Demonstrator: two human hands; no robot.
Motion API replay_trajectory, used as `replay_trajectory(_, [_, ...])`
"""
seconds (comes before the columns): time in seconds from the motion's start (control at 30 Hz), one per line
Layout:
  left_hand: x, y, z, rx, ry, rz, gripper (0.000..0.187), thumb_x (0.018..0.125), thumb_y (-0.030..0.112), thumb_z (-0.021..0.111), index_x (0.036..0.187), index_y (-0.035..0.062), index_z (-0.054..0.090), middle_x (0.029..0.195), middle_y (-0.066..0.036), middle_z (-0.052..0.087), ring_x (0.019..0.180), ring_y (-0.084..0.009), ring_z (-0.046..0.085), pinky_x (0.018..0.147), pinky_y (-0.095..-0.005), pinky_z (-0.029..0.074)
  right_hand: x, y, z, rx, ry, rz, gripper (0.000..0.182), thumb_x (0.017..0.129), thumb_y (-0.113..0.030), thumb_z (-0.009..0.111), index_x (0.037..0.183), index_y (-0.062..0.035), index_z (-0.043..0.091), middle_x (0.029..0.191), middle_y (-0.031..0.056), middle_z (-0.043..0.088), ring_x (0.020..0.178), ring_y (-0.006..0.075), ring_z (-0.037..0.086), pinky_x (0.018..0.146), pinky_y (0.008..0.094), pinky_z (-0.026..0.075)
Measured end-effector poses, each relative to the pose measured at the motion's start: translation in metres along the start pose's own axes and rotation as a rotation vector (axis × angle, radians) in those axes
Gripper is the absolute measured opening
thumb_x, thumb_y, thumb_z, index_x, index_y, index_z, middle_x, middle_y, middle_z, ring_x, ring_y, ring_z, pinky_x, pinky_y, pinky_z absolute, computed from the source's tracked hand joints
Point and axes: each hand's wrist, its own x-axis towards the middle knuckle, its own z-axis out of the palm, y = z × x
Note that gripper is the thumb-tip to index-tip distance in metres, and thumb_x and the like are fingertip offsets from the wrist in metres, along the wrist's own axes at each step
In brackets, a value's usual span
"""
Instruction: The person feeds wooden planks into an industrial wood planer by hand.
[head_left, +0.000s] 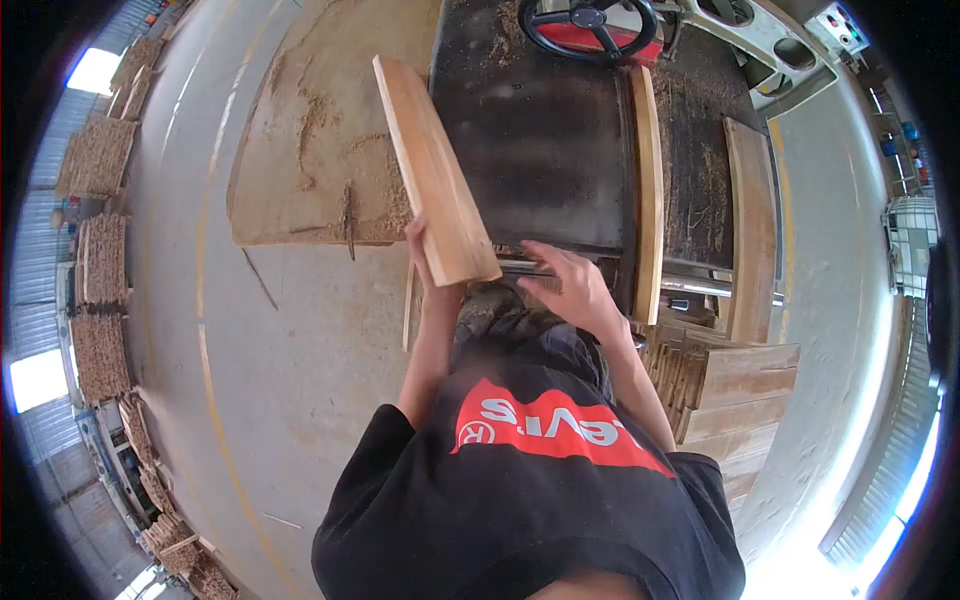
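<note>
My left hand [430,262] is wrapped around the lower end of a wooden board [437,180], which is tilted up in front of me at the left edge of the dark metal machine table [540,150]. Part of that hand is hidden behind the board. Just right of the board's near end is my right hand [575,287], its fingers apart and holding nothing. It hovers by the front edge of the machine table, apart from the board. A long, light wooden strip [648,190] lies along the right side of the table.
A black handwheel [588,18] sits at the table's far end. Left is a sawdust-strewn side table [330,130]. Another board [752,220] lies on the right, near a stack of boards [740,395]. Wood piles [100,260] line the far-left wall.
</note>
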Motion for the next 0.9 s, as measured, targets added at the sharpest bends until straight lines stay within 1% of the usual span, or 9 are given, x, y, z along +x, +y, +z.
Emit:
replay_trajectory(0.1, [-0.005,-0.033,-0.041,0.584,0.217,0.100,0.066,0.098,0.039,0.078,0.150,0.0003,0.066,0.126,-0.009,0.073,0.114,-0.0167,0.069,0.089,-0.0397,0.058,-0.004,0.001,0.011,0.148,-0.154,0.090,0.063,0.084,-0.032,0.094,0.132,0.0015,0.072,0.115,0.0207,0.079,0.093,0.0364,0.078,0.083,0.0416,0.062])
replay_trajectory(0.17, [-0.054,-0.023,0.045,0.652,0.307,-0.039,0.073,0.093,0.034,0.086,0.155,0.0015,0.063,0.125,-0.009,0.074,0.112,-0.0136,0.067,0.094,-0.0392,0.056,-0.015,0.009,0.029,0.152,-0.208,0.032,0.065,0.080,-0.037,0.096,0.127,0.0030,0.073,0.108,0.0232,0.079,0.092,0.0370,0.078,0.080,0.0421,0.062])
replay_trajectory(0.3, [-0.060,-0.049,0.017,1.349,0.277,0.062,0.096,0.080,0.042,0.098,0.157,0.0005,0.059,0.139,-0.019,0.067,0.131,-0.0262,0.064,0.109,-0.0402,0.052,-0.048,0.028,0.054,-0.025,-0.266,0.260,0.056,0.080,-0.041,0.094,0.108,0.0048,0.079,0.097,0.0318,0.076,0.098,0.0479,0.075,0.082,0.0494,0.061])
replay_trajectory(0.43, [-0.069,-0.067,0.007,1.311,0.056,0.197,0.086,0.079,0.044,0.098,0.149,0.0033,0.068,0.145,-0.024,0.061,0.133,-0.0344,0.062,0.114,-0.0437,0.050,-0.090,0.054,0.059,0.289,-0.049,0.464,0.057,0.083,-0.045,0.092,0.108,0.0048,0.080,0.098,0.0275,0.079,0.096,0.0424,0.080,0.084,0.0464,0.061])
replay_trajectory(0.47, [-0.074,-0.073,0.009,1.368,0.019,0.245,0.076,0.084,0.036,0.097,0.142,-0.0039,0.070,0.148,-0.021,0.061,0.136,-0.0280,0.061,0.106,-0.0396,0.055,-0.098,0.064,0.060,0.295,-0.058,0.497,0.055,0.086,-0.044,0.092,0.111,0.0037,0.080,0.097,0.0189,0.083,0.093,0.0328,0.081,0.085,0.0434,0.061])
replay_trajectory(0.6, [-0.075,-0.078,0.017,1.348,-0.168,0.155,0.072,0.087,0.037,0.094,0.148,0.0072,0.069,0.163,-0.027,0.051,0.143,-0.0347,0.056,0.116,-0.0489,0.047,-0.112,0.079,0.052,0.540,-0.184,0.700,0.042,0.094,-0.038,0.088,0.114,-0.0007,0.082,0.096,0.0069,0.082,0.080,0.0133,0.071,0.074,0.0323,0.057])
replay_trajectory(0.7, [-0.070,-0.083,0.019,1.444,-0.298,0.270,0.073,0.085,0.044,0.093,0.143,0.0058,0.071,0.156,-0.035,0.054,0.142,-0.0462,0.049,0.119,-0.0535,0.040,-0.117,0.080,0.056,0.902,0.000,0.715,0.038,0.095,-0.035,0.087,0.112,-0.0004,0.082,0.097,0.0050,0.080,0.078,0.0095,0.068,0.069,0.0282,0.054])
replay_trajectory(0.8, [-0.063,-0.079,0.037,1.543,-0.479,0.317,0.082,0.082,0.050,0.094,0.148,0.0094,0.067,0.164,-0.038,0.039,0.145,-0.0532,0.042,0.121,-0.0596,0.036,-0.122,0.080,0.062,1.154,0.174,0.924,0.034,0.099,-0.033,0.084,0.111,-0.0007,0.082,0.095,0.0009,0.077,0.078,0.0083,0.066,0.068,0.0267,0.052])
replay_trajectory(0.9, [-0.047,-0.095,0.045,1.528,-0.560,0.323,0.086,0.079,0.056,0.095,0.148,0.0129,0.067,0.167,-0.042,0.031,0.146,-0.0585,0.036,0.122,-0.0632,0.034,-0.134,0.111,0.080,1.416,0.246,0.834,0.035,0.104,-0.035,0.079,0.116,-0.0021,0.080,0.095,-0.0012,0.074,0.080,0.0081,0.065,0.069,0.0259,0.051])
